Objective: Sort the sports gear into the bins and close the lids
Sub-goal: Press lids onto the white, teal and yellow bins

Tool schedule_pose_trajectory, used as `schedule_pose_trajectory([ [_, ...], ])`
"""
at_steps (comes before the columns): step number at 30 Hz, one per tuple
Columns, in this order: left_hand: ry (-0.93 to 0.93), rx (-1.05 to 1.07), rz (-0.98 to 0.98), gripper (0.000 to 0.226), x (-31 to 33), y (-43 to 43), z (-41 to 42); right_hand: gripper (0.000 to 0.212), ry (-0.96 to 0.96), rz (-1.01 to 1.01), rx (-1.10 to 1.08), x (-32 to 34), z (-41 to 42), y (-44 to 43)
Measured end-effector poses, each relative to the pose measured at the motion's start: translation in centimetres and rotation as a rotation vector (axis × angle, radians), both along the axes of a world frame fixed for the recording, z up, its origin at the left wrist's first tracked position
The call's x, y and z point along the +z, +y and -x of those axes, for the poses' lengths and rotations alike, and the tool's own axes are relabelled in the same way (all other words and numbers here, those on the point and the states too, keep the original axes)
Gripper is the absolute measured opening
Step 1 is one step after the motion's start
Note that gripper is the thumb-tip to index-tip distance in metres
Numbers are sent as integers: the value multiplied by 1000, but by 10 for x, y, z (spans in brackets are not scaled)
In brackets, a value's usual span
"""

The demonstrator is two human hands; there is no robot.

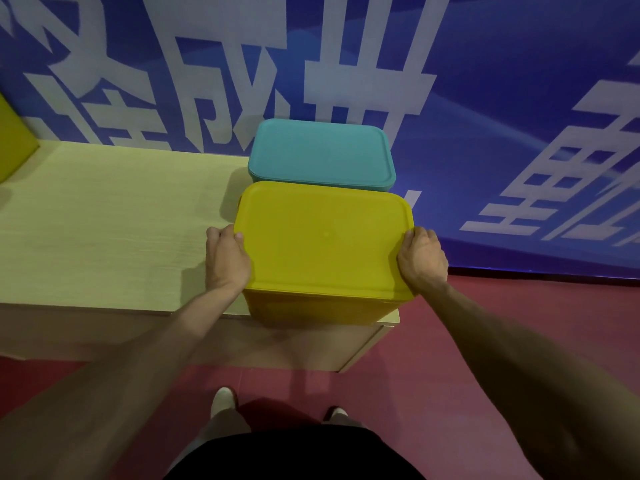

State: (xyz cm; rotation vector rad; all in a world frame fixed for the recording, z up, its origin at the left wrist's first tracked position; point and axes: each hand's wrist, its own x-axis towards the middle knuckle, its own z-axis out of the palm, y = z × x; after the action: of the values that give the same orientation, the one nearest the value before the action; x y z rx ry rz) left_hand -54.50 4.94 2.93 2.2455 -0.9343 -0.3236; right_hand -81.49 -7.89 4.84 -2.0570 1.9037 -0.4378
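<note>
A pale wooden bench (pixel 104 216) stands on red floor (pixel 433 358) before a blue lettered wall (pixel 502 81).

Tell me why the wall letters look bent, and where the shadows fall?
In the head view the wide lens bows the white wall letters; the yellow bin and left hand throw soft shadows leftward on the table; no glare, little blur.

The yellow lid (pixel 325 237) and teal lid (pixel 320 150) hide whatever lies beneath.
</note>
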Motion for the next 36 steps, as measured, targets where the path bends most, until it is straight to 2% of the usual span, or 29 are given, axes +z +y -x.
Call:
schedule_pose_trajectory([
  [7, 99, 63, 61, 39, -5, 0, 0, 41, -36, 2, -5, -1, 1, 5],
  [17, 276, 61, 8, 39, -1, -10, -10, 38, -8, 68, -26, -4, -2, 5],
  [23, 117, -8, -99, 42, 0, -12, -12, 40, -38, 33, -28, -5, -1, 3],
  [30, 53, 28, -96, 41, -3, -8, -2, 37, -64, 4, -5, -4, 3, 0],
  [36, -32, 13, -105, 39, -6, -5, 0, 38, -120, 72, -11, -13, 9, 7],
])
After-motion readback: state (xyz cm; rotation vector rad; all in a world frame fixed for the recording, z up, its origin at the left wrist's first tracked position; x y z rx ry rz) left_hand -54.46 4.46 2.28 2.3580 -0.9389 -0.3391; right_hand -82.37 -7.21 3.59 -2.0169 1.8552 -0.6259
